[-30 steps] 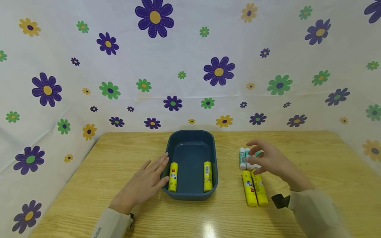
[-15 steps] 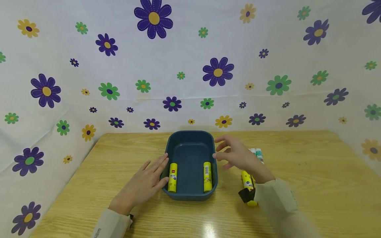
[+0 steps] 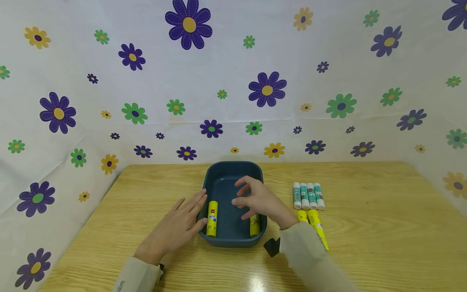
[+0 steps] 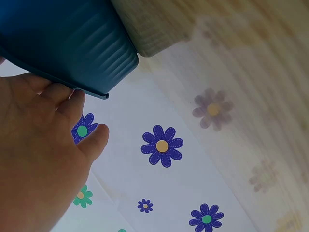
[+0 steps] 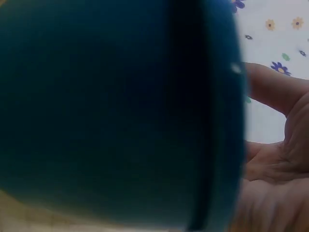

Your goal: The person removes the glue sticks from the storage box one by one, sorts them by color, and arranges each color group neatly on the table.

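Observation:
A dark blue rectangular bin sits on the table. Two yellow glue sticks are in it: a glue stick along the left wall and another glue stick at the right wall, partly covered by my right hand. My left hand rests with fairly straight fingers against the bin's left rim; in the left wrist view its fingertips lie at the edge of the bin. Over the bin's interior hovers my right hand, fingers spread and loosely bent, nothing visible between them. In the right wrist view the bin's wall hides the fingertips.
Right of the bin lie several small white-and-green glue sticks in a row. Just in front of them are two more yellow glue sticks, partly behind the right sleeve. A flowered white cloth hangs behind the wooden table.
My right hand has moved left from above the small glue sticks, past the right rim, to over the bin. My left hand has stayed at the left rim.

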Motion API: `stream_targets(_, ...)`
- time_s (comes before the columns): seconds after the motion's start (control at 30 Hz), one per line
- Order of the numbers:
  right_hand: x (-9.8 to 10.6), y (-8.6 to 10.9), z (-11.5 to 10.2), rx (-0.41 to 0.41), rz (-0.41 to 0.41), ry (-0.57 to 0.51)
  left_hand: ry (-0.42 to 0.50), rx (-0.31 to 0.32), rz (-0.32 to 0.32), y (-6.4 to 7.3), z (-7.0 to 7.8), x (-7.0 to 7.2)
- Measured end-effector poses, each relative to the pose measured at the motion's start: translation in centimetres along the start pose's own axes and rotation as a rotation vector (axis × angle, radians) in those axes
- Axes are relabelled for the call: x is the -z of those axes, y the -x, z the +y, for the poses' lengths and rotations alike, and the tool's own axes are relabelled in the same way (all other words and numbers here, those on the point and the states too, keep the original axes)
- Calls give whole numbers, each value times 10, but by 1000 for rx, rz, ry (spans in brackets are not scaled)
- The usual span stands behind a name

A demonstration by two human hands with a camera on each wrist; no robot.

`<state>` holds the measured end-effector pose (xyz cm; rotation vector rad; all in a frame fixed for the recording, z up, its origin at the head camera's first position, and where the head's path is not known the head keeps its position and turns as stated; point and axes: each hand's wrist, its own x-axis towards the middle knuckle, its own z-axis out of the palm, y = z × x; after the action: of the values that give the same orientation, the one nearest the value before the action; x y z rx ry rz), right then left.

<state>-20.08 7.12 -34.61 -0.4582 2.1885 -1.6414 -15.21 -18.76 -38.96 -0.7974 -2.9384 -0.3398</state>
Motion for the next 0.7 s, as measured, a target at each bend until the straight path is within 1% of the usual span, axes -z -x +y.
stream_targets(0.2,-18,-7,6,-47,-26,5,-1,-1,-5,0,0,0)
stream_targets(0.37,-32,-11,8,-62,-47,19,-4,-11,4,0,-1,-1)
stream_targets(0.53,-41,-15,10,-95,-56,-4,-17,-24,13,0,-2,-2)
stream_targets(0.7,-48,-17,15,-125,-82,-22,-21,-27,10,0,-2,-1)
